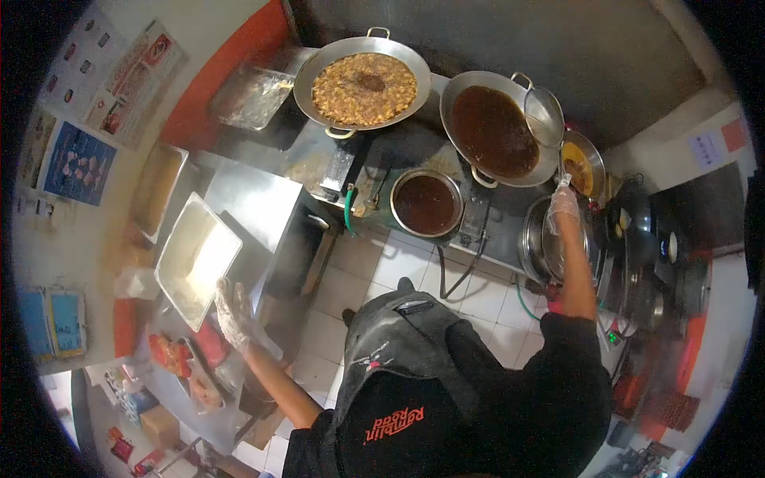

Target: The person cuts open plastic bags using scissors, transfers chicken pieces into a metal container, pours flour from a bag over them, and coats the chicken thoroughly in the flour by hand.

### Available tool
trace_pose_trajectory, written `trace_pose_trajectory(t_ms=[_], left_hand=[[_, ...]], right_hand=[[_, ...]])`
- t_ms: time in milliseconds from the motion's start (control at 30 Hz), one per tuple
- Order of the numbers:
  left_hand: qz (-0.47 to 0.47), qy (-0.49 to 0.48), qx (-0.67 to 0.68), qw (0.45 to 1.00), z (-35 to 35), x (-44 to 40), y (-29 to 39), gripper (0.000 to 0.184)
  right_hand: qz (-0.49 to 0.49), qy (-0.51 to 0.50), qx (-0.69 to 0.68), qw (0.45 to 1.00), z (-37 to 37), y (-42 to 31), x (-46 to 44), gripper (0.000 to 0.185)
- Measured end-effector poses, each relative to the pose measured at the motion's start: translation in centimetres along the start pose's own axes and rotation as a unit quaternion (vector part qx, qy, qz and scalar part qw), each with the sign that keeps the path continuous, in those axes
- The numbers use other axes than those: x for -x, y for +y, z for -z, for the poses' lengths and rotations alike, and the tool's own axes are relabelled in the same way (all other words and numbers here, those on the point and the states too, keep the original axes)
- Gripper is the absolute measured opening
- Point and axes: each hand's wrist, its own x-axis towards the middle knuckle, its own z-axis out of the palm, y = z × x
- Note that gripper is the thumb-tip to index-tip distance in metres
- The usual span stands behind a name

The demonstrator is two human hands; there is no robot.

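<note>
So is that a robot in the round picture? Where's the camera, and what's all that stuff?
No robot here, just a person. There's only one picture. Its camera sits on the person's head and looks down, so you see their black shirt at the bottom.

Both hands wear thin plastic gloves. The right hand holds a long-handled round strainer over the edge of a wide pan of dark brown liquid. The left hand touches a metal tray.

On the cooking counter are another wide pan with chunky brown food and a round pot of dark liquid.
</note>
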Motion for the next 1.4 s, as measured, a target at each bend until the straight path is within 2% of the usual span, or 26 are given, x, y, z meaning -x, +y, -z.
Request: trace_pose_trajectory(t_ms=[33, 100, 133, 167, 200, 267, 367, 433, 500, 533, 567, 600, 700, 733, 833, 933, 1000, 1067, 1133, 1167, 1233, 1267, 1300, 1333, 1367, 1400], left_hand=[[0.010, -0.011, 0.004, 1.000, -1.0, 0.7, 0.0, 0.052], [0.028, -0.012, 0.004, 1.000, -3.5, 3.2, 0.4, 0.053], [0.004, 0.035, -0.029, 0.999, -5.7, 4.9, 0.9, 0.051], [-0.025, 0.078, -0.060, 0.995, -7.5, 6.1, 1.2, 0.050], [-0.030, 0.075, -0.054, 0.995, -8.2, 6.9, 1.1, 0.049], [-0.016, 0.081, -0.033, 0.996, -5.5, 5.4, -1.3, 0.050], [0.007, 0.092, -0.018, 0.996, -4.3, 5.9, -1.9, 0.051], [0.010, 0.097, -0.018, 0.995, -4.8, 6.6, -1.7, 0.051], [0.026, 0.111, -0.028, 0.993, -5.2, 7.3, -1.4, 0.051], [0.026, 0.109, -0.030, 0.993, -5.3, 7.4, -1.5, 0.051], [0.022, 0.108, -0.047, 0.993, -5.4, 7.4, -1.5, 0.051], [0.020, 0.109, -0.065, 0.992, -5.4, 7.7, -1.6, 0.050], [0.048, 0.071, -0.079, 0.993, -6.1, 8.3, -0.8, 0.051], [0.049, 0.071, -0.082, 0.993, -6.5, 8.4, -0.7, 0.051], [0.040, 0.113, -0.048, 0.992, -6.7, 8.8, -0.7, 0.050], [0.040, 0.106, -0.046, 0.992, -4.8, 8.5, -1.0, 0.051], [0.038, 0.083, -0.001, 0.996, -3.8, 8.5, -1.0, 0.054], [0.039, 0.079, -0.024, 0.996, -3.5, 8.6, -0.9, 0.054], [0.046, 0.077, -0.052, 0.995, -1.2, 8.3, -1.3, 0.054], [-0.076, -0.118, -0.150, 0.979, 2.0, 7.2, -2.5, 0.054], [-0.195, -0.301, -0.237, 0.903, 2.8, 7.7, -2.2, 0.054], [-0.056, -0.124, -0.181, 0.974, -0.7, 9.0, -0.7, 0.053], [0.082, 0.065, -0.109, 0.988, -2.1, 9.5, 0.6, 0.052], [0.093, -0.010, -0.076, 0.993, 2.5, 7.0, -1.3, 0.052], [0.095, -0.076, -0.043, 0.992, 7.9, 4.9, -2.5, 0.052], [0.047, 0.074, -0.083, 0.993, 5.2, 7.3, -0.7, 0.041]], right_hand=[[0.005, -0.003, 0.001, 1.000, -1.3, 1.5, -2.2, 0.025], [0.134, 0.027, 0.015, 0.991, -5.7, 6.5, -5.7, 0.015], [0.151, 0.075, -0.088, 0.982, -4.6, 5.5, -5.2, 0.014], [0.155, 0.072, -0.088, 0.981, -4.7, 5.6, -5.9, 0.014], [0.136, 0.037, -0.006, 0.990, -5.8, 6.1, -7.2, 0.016], [0.161, -0.034, 0.132, 0.978, -12.1, 10.1, -10.3, 0.021], [0.005, -0.228, 0.085, 0.970, -2.1, 0.2, -5.8, 0.023], [0.139, -0.150, 0.079, 0.976, -3.6, 0.2, -5.7, 0.027], [0.235, -0.239, 0.016, 0.942, -3.9, 1.4, -5.2, 0.029], [0.301, -0.146, -0.044, 0.941, -9.3, 5.1, -5.9, 0.027], [0.299, -0.148, -0.047, 0.942, -8.2, 4.0, -5.0, 0.027], [0.188, -0.238, -0.162, 0.939, -5.2, 1.2, -3.4, 0.027], [0.094, -0.312, -0.270, 0.906, -4.2, -0.2, -2.1, 0.029], [0.070, -0.312, -0.256, 0.912, -1.6, -2.0, -1.3, 0.033], [0.091, -0.280, -0.284, 0.912, -0.2, -2.3, -0.3, 0.038], [-0.103, -0.406, -0.523, 0.742, -0.7, -1.7, 0.0, 0.032], [-0.108, -0.403, -0.528, 0.739, 0.0, -2.1, 0.6, 0.033], [-0.113, -0.396, -0.536, 0.737, 0.7, -2.2, 1.3, 0.034], [-0.028, -0.351, -0.449, 0.821, 1.4, -2.5, 2.0, 0.036], [-0.032, -0.353, -0.449, 0.820, 1.3, -2.4, 2.8, 0.036], [-0.095, -0.357, -0.589, 0.718, 0.8, -2.3, 4.0, 0.039], [-0.099, -0.317, -0.707, 0.625, -1.5, -1.2, 5.4, 0.045], [-0.090, -0.327, -0.706, 0.621, -2.5, -0.2, 6.7, 0.045], [0.023, -0.285, -0.538, 0.793, -3.5, 0.2, 7.9, 0.041], [0.106, -0.221, -0.445, 0.861, -4.1, -1.6, 10.0, 0.040], [0.171, -0.138, -0.337, 0.915, -4.7, -3.4, 12.0, 0.039]])
